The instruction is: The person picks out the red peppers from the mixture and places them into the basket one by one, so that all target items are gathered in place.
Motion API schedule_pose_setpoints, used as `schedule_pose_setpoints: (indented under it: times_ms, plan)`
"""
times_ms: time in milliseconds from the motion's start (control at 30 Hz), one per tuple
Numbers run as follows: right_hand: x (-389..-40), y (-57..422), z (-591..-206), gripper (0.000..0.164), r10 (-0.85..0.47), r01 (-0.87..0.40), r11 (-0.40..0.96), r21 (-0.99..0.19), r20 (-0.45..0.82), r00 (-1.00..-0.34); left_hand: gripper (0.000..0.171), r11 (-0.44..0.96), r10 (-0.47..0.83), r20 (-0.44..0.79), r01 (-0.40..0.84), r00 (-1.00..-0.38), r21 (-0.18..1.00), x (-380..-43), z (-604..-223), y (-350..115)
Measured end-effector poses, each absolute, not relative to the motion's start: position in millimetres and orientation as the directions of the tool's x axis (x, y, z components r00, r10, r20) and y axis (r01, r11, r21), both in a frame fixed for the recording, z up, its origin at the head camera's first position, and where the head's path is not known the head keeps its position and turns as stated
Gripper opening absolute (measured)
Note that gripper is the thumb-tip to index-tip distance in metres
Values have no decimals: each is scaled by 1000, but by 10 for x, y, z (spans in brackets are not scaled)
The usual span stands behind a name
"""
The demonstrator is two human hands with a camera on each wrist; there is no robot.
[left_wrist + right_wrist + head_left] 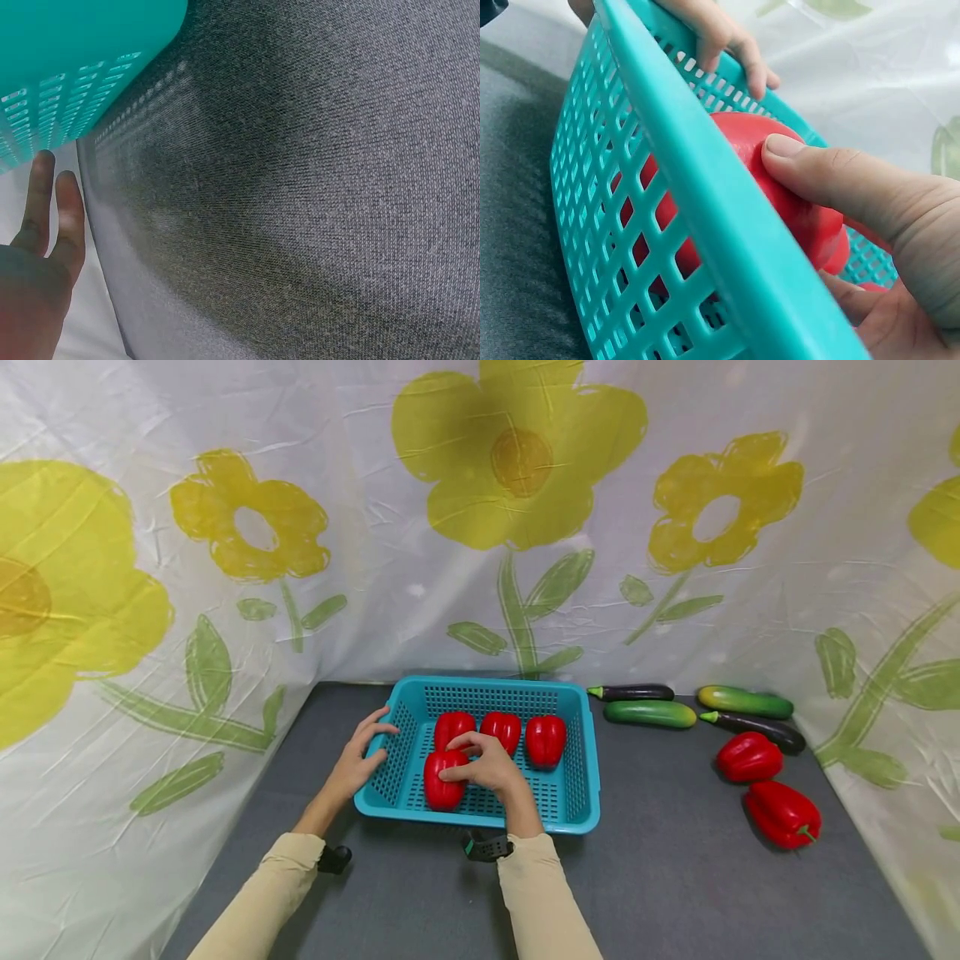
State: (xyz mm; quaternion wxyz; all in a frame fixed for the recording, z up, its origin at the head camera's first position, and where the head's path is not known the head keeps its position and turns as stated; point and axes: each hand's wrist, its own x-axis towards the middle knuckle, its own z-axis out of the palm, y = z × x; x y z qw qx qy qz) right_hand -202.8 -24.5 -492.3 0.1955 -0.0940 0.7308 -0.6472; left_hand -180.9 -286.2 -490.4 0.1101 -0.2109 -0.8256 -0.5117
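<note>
A turquoise plastic basket [480, 820] with slotted walls stands on the dark table. My right hand [487, 766] reaches inside it and grips a red bell pepper [442, 789] near the front left. In the right wrist view the thumb [832, 169] presses on the pepper's skin, with the fingers on its far side. My left hand [358, 762] is at the basket's left rim, its fingers spread and slightly bent over the edge. Three more red bell peppers [546, 742] lie in the basket behind the gripped one.
Right of the basket lie a small eggplant [637, 692], a green zucchini [649, 714], a yellow-green zucchini [745, 702] and another eggplant [757, 731]. Two red bell peppers [783, 815] sit nearer the table's right edge. A white flowered curtain [390, 593] hangs behind and along both sides.
</note>
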Motion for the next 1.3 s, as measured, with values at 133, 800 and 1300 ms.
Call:
schedule_pose_setpoints:
  times_ms: [133, 800, 1300]
  plan:
    - [-2022, -245, -4922, 50, -392, 123, 148, -981, -172, -904, 33, 390, 230, 392, 453, -891, 801, -1799, -4886, -2854]
    - [-2025, -78, -4718, 76, -462, 87, 194, -977, -169, -870, 32, 394, 235, 380, 445, -895, 804, -1808, -4886, -2873]
    - [-2057, 287, -4579, 67, -519, 48, 144, -988, -117, -847, 32, 405, 236, 373, 440, -897, 802, -1802, -4881, -2852]
